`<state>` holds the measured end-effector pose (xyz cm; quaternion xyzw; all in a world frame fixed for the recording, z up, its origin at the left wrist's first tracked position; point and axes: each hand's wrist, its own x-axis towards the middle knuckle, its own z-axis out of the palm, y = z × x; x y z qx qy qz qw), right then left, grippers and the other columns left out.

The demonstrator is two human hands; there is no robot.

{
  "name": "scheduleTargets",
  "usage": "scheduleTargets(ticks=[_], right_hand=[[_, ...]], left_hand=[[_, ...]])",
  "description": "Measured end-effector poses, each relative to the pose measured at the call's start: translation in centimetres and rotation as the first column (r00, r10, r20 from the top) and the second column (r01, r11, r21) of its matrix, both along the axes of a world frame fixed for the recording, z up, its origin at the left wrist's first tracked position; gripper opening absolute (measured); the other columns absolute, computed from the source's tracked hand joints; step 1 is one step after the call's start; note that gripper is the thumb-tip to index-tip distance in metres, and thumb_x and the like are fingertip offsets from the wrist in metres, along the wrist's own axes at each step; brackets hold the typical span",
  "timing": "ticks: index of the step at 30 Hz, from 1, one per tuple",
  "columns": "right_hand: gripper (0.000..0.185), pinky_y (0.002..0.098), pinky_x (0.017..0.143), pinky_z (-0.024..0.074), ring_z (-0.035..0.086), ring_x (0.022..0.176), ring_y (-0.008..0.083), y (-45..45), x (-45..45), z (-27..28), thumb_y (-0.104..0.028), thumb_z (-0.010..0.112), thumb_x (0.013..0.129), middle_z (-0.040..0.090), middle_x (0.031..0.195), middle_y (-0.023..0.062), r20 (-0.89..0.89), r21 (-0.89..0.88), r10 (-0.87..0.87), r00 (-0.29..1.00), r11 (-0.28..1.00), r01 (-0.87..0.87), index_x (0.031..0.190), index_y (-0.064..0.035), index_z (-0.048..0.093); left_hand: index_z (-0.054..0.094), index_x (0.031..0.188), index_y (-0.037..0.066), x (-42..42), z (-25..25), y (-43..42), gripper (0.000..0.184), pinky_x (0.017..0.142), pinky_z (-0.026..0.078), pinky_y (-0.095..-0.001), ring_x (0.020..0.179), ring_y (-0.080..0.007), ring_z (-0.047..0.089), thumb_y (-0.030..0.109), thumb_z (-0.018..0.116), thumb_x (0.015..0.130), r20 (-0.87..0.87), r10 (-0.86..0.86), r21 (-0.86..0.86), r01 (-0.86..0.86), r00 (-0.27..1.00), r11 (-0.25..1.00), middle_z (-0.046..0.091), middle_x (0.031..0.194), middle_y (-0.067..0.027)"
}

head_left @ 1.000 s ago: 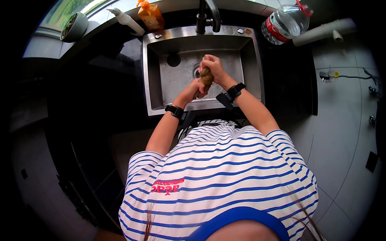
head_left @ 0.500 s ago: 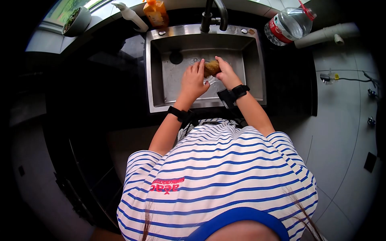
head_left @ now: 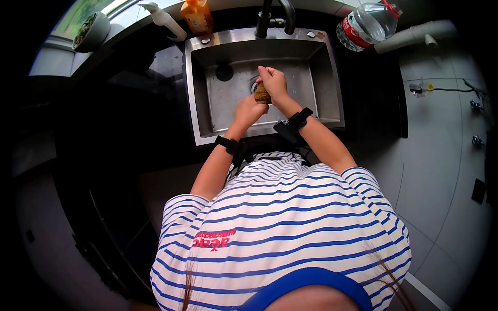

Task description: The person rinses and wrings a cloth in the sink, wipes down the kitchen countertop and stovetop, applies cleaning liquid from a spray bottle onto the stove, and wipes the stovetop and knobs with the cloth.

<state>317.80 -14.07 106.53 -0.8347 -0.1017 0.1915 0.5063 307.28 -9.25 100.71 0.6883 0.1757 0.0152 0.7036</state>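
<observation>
A bunched brown cloth [head_left: 262,95] with a rough, textured surface is held between both hands above the sink basin. My right hand [head_left: 274,83] is closed round its upper end, the thumb lying along the top. Lower and to the left, my left hand [head_left: 249,112] is closed on the other end, knuckles facing up. Only the middle of the cloth shows; the fingers cover the rest. Below the hands is the stainless steel sink [head_left: 192,111], its drain partly hidden by the cloth and the right hand.
A dark faucet [head_left: 263,23] rises behind the sink. On the back left stand a white spray bottle [head_left: 165,22], an orange bottle [head_left: 197,16] and a potted plant [head_left: 92,32]. A large clear plastic bottle [head_left: 371,26] with a red label and a white pipe [head_left: 415,36] are at the right.
Both hands have closed round the cloth, which has turned from roughly level to more upright. My right hand has moved left and up over it; my left hand has dropped lower.
</observation>
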Motion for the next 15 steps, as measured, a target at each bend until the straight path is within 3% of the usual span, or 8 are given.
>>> scheduleTargets(ticks=[1,3,5,7,8,10,15], right_hand=[[0.033,0.0263,0.062,0.0479,0.057,0.059,0.0108,0.4,-0.3,0.4,-0.03,0.062,0.093,0.059,0.062,0.003,-0.002,-0.001,0.003,1.0,1.0,-0.003,0.072,-0.0045,0.059],[0.031,0.0286,0.06,0.0488,0.056,0.056,0.0128,1.3,-0.9,1.3,-0.021,0.062,0.089,0.055,0.058,0.0032,-0.206,0.183,-0.169,0.964,0.961,0.207,0.062,-0.0078,0.054],[0.03,0.0293,0.059,0.0488,0.054,0.054,0.0139,1.5,-0.3,1.4,-0.018,0.061,0.086,0.053,0.056,0.0034,-0.254,0.231,-0.178,0.951,0.943,0.238,0.059,-0.0096,0.05],[0.03,0.03,0.058,0.0487,0.052,0.051,0.0151,1.5,0.4,1.5,-0.016,0.06,0.083,0.051,0.054,0.0037,-0.302,0.277,-0.184,0.935,0.922,0.271,0.057,-0.0114,0.046],[0.031,0.0303,0.058,0.0482,0.05,0.05,0.0159,1.4,0.8,1.6,-0.015,0.059,0.081,0.049,0.053,0.0037,-0.377,0.289,-0.171,0.91,0.912,0.291,0.055,-0.0128,0.042],[0.032,0.0305,0.058,0.0477,0.048,0.049,0.0167,1.3,1.3,2.0,-0.015,0.058,0.079,0.047,0.051,0.0037,-0.448,0.301,-0.154,0.881,0.902,0.31,0.053,-0.0143,0.039],[0.036,0.032,0.061,0.0477,0.05,0.053,0.0183,2.8,-4.4,1.0,-0.02,0.057,0.078,0.047,0.051,0.0046,-0.499,0.296,-0.113,0.859,0.91,0.291,0.051,-0.0162,0.035]], left_hand=[[0.067,0.078,0.003,0.0,-0.3,0.3,0.026,0.062,0.049,-0.0433,0.07,-0.0381,0.064,0.025,0.064,0.064,0.024,-0.023,-0.114,0.026,0.999,0.993,0.065,0.069,-0.0196],[0.066,0.076,0.001,0.0,-0.5,1.2,0.026,0.061,0.048,-0.0413,0.066,-0.0351,0.063,0.023,0.064,0.062,0.05,-0.055,-0.148,0.062,0.997,0.987,0.065,0.067,-0.0187],[0.064,0.074,0.0,0.0,-0.3,2.0,0.025,0.059,0.047,-0.0392,0.062,-0.032,0.062,0.021,0.064,0.061,0.078,-0.085,-0.18,0.098,0.993,0.979,0.064,0.065,-0.0177],[0.06,0.069,-0.002,0.2,0.5,2.6,0.019,0.052,0.043,-0.0335,0.053,-0.0221,0.058,0.015,0.065,0.06,0.134,-0.091,-0.282,0.126,0.987,0.951,0.061,0.058,-0.0117],[0.06,0.069,-0.002,0.3,0.7,2.6,0.019,0.052,0.043,-0.0335,0.053,-0.0221,0.058,0.015,0.065,0.06,0.132,-0.088,-0.283,0.123,0.987,0.951,0.061,0.058,-0.0117],[0.055,0.071,0.001,0.6,1.1,2.6,0.013,0.042,0.033,-0.0264,0.046,-0.0103,0.046,0.006,0.063,0.063,0.125,-0.106,-0.462,0.153,0.986,0.874,0.052,0.057,-0.0014],[0.051,0.071,0.003,-5.5,-0.3,3.7,0.014,0.04,0.028,-0.0256,0.044,-0.0086,0.041,0.002,0.062,0.063,0.141,-0.081,-0.664,0.155,0.987,0.731,0.048,0.057,-0.0009]])
